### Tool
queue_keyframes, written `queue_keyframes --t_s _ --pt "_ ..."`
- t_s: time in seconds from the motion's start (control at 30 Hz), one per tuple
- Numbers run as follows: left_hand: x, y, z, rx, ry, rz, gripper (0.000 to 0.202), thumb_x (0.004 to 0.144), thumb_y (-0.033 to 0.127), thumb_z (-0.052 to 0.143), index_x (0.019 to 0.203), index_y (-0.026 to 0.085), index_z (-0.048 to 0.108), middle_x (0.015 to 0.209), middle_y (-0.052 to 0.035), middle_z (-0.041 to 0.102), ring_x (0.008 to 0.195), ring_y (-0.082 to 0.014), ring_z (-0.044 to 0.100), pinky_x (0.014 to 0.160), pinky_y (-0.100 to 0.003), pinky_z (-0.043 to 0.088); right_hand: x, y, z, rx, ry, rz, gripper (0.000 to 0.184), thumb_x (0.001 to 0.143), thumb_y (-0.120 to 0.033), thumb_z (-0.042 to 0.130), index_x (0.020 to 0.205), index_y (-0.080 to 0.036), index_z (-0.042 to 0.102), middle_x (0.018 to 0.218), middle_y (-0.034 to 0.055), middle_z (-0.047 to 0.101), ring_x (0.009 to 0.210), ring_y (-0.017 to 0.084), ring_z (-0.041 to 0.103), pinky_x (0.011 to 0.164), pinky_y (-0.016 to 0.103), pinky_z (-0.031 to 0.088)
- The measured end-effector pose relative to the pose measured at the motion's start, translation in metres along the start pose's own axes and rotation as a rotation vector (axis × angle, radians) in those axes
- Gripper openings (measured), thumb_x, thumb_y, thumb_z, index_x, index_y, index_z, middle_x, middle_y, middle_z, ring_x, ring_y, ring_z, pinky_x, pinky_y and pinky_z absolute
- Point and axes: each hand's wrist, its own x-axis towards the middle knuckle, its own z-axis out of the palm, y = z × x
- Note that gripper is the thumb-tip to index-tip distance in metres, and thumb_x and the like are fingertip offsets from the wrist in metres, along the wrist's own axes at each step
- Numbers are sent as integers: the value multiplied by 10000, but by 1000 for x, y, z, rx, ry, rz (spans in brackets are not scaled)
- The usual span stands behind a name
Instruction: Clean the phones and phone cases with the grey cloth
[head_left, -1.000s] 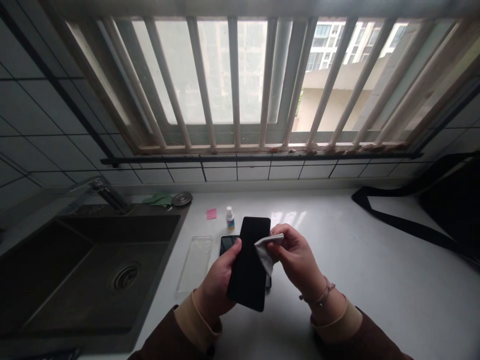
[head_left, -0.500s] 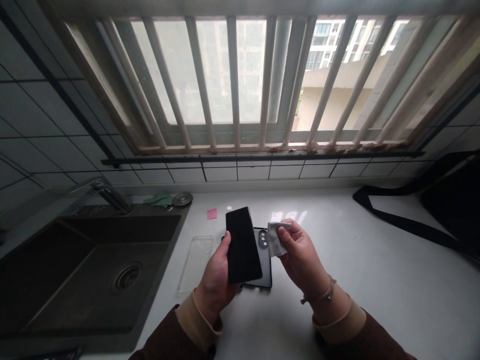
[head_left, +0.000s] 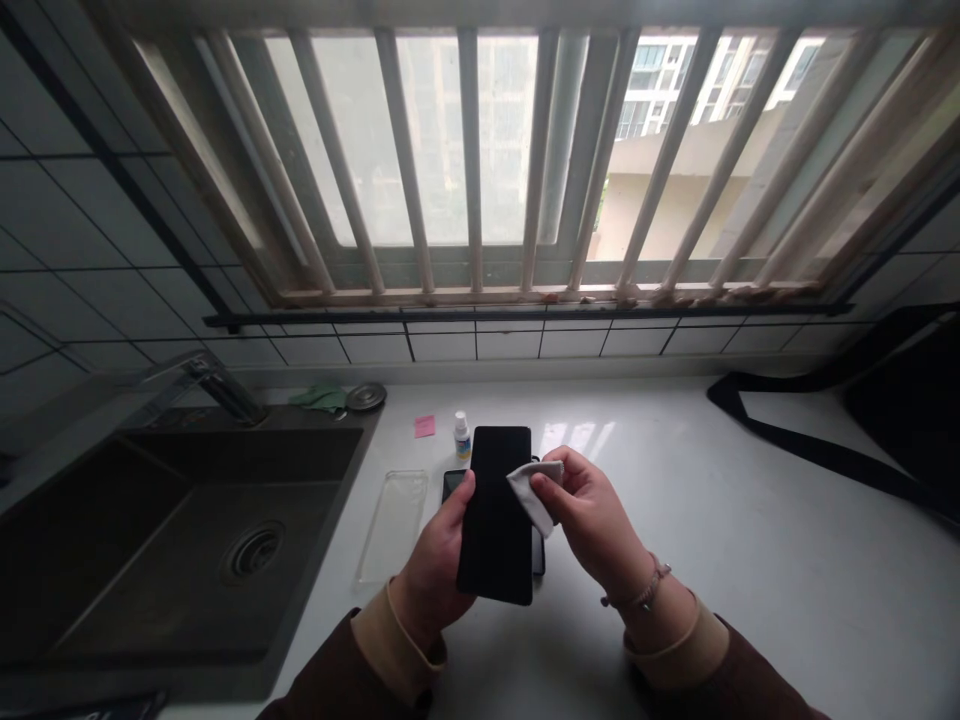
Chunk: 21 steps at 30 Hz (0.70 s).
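Note:
My left hand (head_left: 436, 560) is closed around the left edge of a black smartphone (head_left: 495, 530), its dark face turned up toward me. Between the thumb and fingers of my right hand (head_left: 596, 510) is a small folded grey cloth (head_left: 538, 500), overlapping the phone's right edge. Whether the cloth presses on the glass I cannot tell. Beneath the phone, mostly hidden, dark flat items lie on the counter; the corner of one (head_left: 453, 483) shows at the left. A clear phone case (head_left: 393, 528) lies left of my left hand. Behind the phone stands a small white bottle (head_left: 462, 438).
A dark sink (head_left: 300, 600) with a faucet (head_left: 217, 385) is at the left. A green cloth (head_left: 321, 398) and a metal drain cover (head_left: 365, 398) sit behind it. On the white counter (head_left: 720, 560) are a pink note (head_left: 424, 427) and a black strap (head_left: 810, 440).
The phone has turned more upright and shifted slightly right and nearer. My right hand has brought the cloth left onto its edge. The bottle behind has come into view.

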Motion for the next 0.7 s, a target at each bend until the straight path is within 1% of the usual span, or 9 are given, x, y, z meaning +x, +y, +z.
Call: queue_keyframes --t_s 0.07,0.17,0.27,0.33,0.4,0.47,0.53,0.6,0.7 --pt "-1 1 1 12 6 23 511 1089 464 543 1351 56 702 1145 -169 806 1120 -294 762 1047 -376 553 2 1 -2 -28 55 -18 414 886 -542 853 904 -215 600 694 -36 609 591 131 556 539 248 419" --pt "-3 1 4 32 26 58 504 1076 487 556 1318 74 713 1085 -156 795 978 -261 767 893 -341 599 5 4 -4 -34 115 -61 402 917 -545 822 901 -211 599 697 -39 593 596 121 523 545 243 414" --pt "-5 1 9 88 78 239 443 1047 437 634 1384 151 665 1094 -104 763 864 -197 730 777 -290 591 4 4 -4 11 109 -92 410 901 -543 838 889 -217 591 688 -54 558 578 108 482 524 230 402" --pt "-5 0 10 136 113 398 492 1011 393 705 1457 210 604 1126 -76 738 914 -194 715 814 -286 584 1 3 -3 69 37 -81 429 861 -539 874 887 -227 581 696 -58 554 571 108 487 511 226 405" --pt "-4 -1 9 187 153 516 555 975 417 760 1469 232 584 1149 -70 724 953 -200 704 851 -289 574 -4 2 -1 119 -104 -47 459 802 -511 927 854 -229 570 695 -62 552 556 99 474 499 220 398" --pt "-2 -2 7 250 219 580 560 946 531 773 1382 207 637 1110 -76 726 908 -202 696 825 -285 566 -9 2 4 125 -265 -9 466 752 -454 971 809 -221 571 693 -57 573 552 95 484 506 221 413" --pt "-2 -3 4 318 290 584 608 918 668 725 1262 169 685 1016 -84 731 847 -210 692 780 -290 561 -13 5 10 81 -368 -15 429 744 -397 980 790 -214 595 713 -33 634 578 114 557 548 248 477" --pt "-4 -4 1 384 330 555 666 910 744 658 1209 150 696 962 -93 733 836 -227 699 770 -300 557 -15 9 16 -40 -390 -98 374 763 -365 969 793 -213 630 758 4 703 640 155 641 616 298 536" --pt "-7 -7 -2 446 313 549 673 908 732 663 1254 156 693 1008 -104 749 895 -248 712 807 -307 549 -17 15 20 -330 -302 -324 341 776 -376 963 771 -221 659 759 17 730 651 166 637 624 305 513"
